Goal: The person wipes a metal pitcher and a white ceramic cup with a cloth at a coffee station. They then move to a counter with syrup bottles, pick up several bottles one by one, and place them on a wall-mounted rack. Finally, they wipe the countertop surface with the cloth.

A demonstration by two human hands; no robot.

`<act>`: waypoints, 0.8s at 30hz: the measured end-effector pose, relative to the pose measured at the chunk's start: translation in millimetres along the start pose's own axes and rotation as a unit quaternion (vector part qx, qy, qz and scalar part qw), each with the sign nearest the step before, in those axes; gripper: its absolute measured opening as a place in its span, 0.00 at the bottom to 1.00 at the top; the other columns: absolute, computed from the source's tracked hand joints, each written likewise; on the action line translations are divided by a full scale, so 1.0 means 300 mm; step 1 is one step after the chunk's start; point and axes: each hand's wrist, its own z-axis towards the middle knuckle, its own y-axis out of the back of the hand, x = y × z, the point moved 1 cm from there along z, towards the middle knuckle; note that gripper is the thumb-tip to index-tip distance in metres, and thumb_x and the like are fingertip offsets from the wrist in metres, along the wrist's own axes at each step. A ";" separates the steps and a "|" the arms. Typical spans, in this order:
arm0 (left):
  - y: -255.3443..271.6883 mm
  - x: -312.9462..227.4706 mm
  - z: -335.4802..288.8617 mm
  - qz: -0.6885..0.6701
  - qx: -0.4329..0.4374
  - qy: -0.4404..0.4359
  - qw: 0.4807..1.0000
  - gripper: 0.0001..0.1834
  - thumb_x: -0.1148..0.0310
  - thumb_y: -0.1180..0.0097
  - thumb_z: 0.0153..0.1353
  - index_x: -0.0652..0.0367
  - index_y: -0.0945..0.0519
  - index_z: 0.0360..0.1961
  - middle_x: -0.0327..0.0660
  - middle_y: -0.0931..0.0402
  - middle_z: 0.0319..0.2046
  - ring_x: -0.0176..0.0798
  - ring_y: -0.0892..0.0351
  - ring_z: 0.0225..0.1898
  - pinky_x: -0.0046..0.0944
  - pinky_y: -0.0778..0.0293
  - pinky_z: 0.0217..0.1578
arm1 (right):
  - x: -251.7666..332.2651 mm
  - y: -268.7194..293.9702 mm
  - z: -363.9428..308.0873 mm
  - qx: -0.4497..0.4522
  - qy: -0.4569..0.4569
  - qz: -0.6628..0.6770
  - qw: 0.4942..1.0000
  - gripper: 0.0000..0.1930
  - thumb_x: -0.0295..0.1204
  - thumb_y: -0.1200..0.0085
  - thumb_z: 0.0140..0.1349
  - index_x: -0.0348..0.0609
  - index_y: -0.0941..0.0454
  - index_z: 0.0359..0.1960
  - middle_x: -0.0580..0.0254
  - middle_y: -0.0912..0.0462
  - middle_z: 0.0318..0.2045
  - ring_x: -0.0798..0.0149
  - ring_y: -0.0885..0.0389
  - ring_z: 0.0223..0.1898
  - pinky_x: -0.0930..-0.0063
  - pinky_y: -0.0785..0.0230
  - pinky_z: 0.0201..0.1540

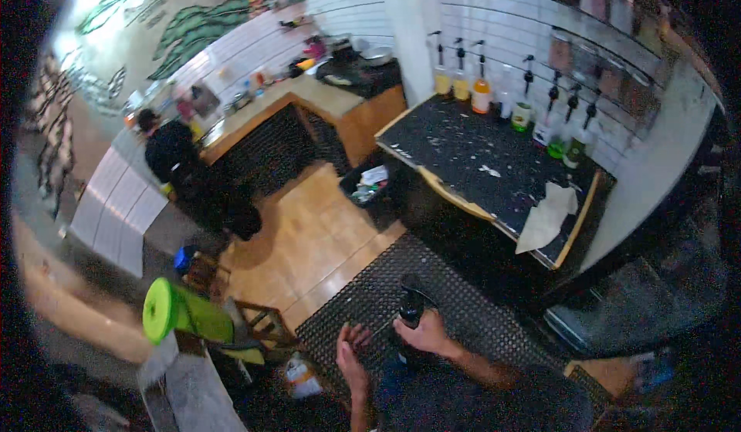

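My right hand (426,332) is wrapped round a dark bottle (411,307) with a black pump or spray top, held upright close to my body. Its lower part blends into my dark clothing. Just to the left, my left hand (353,355) is raised with fingers apart and nothing in it, palm turned toward the bottle. A thin light line runs between the two, too faint to make out. Below both hands lies a black perforated rubber mat (363,293).
A black-topped counter (455,150) at the right bears several pump bottles (481,96) and a crumpled paper (548,220). Beside it stands a bin (369,189). A green cylinder (181,312) and wooden stool (262,316) are left. Another person (174,150) works at the far counter.
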 end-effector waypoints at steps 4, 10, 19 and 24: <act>-0.067 0.140 0.266 -0.041 0.020 0.036 0.998 0.35 0.46 0.63 0.71 0.67 0.40 0.65 0.52 0.27 0.54 0.47 0.23 0.49 0.45 0.29 0.52 | 0.005 0.158 0.200 -0.133 0.052 0.070 0.987 0.13 0.35 0.38 0.53 0.37 0.22 0.27 0.59 0.20 0.23 0.64 0.21 0.26 0.65 0.28 0.31; -0.218 0.271 0.785 -0.025 0.106 0.026 0.994 0.38 0.41 0.64 0.70 0.66 0.38 0.65 0.50 0.29 0.56 0.42 0.24 0.51 0.41 0.29 0.51 | -0.141 0.372 0.551 -0.312 0.002 -0.020 0.950 0.08 0.29 0.39 0.55 0.37 0.23 0.28 0.65 0.20 0.23 0.71 0.23 0.25 0.71 0.30 0.29; -0.738 0.106 1.261 -0.036 0.235 -0.035 0.971 0.36 0.44 0.68 0.71 0.64 0.41 0.67 0.52 0.30 0.57 0.47 0.28 0.55 0.46 0.35 0.57 | -0.196 0.860 0.946 -0.551 -0.013 -0.093 0.829 0.09 0.29 0.37 0.54 0.35 0.20 0.30 0.59 0.17 0.26 0.63 0.20 0.27 0.67 0.29 0.34; -0.894 0.179 1.298 -0.029 0.276 0.000 0.961 0.36 0.44 0.68 0.71 0.64 0.40 0.67 0.53 0.30 0.57 0.47 0.26 0.55 0.44 0.33 0.56 | -0.317 1.031 1.177 -0.582 -0.061 -0.101 0.804 0.13 0.33 0.37 0.54 0.36 0.20 0.36 0.51 0.15 0.33 0.48 0.16 0.36 0.60 0.26 0.43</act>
